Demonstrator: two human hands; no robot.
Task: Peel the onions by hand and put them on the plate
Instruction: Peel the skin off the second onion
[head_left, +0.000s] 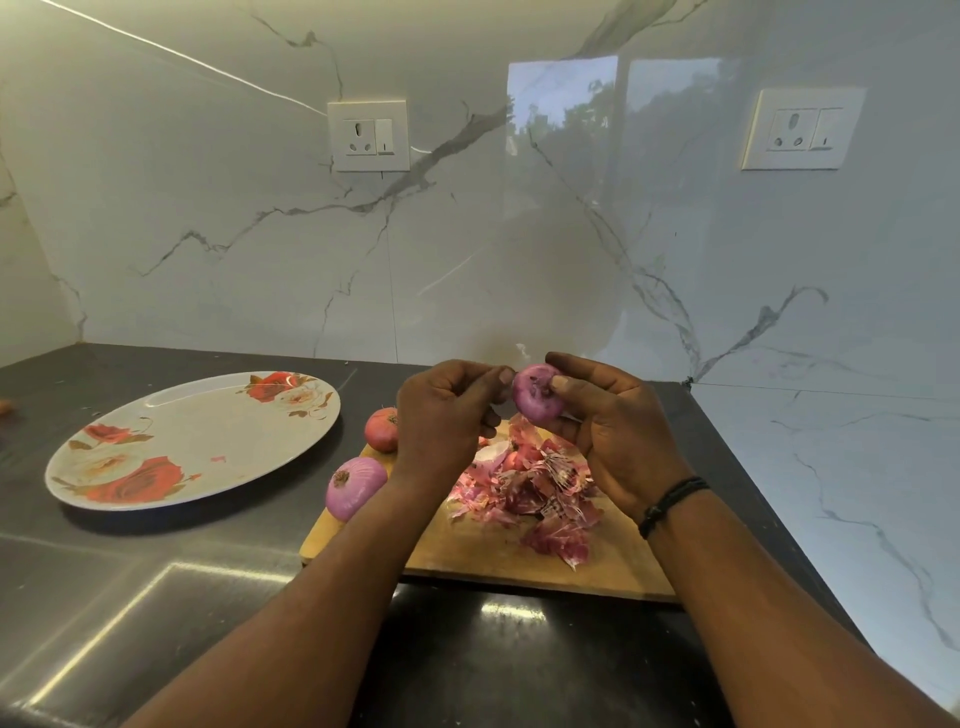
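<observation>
I hold a peeled purple onion (535, 395) in the air above the wooden cutting board (498, 551). My right hand (613, 441) grips it from the right, thumb on its top end. My left hand (447, 421) is just left of it, its thumb tip at the onion's edge and its fingers curled. A second peeled purple onion (355, 486) lies at the board's left edge. An unpeeled reddish onion (382, 428) sits behind it. The floral plate (202, 436) lies to the left with no onions on it.
A heap of red onion skins (535, 493) covers the middle of the board. The dark counter (156, 582) ends at marble walls behind and to the right. Two wall sockets (368, 136) (802, 129) sit above.
</observation>
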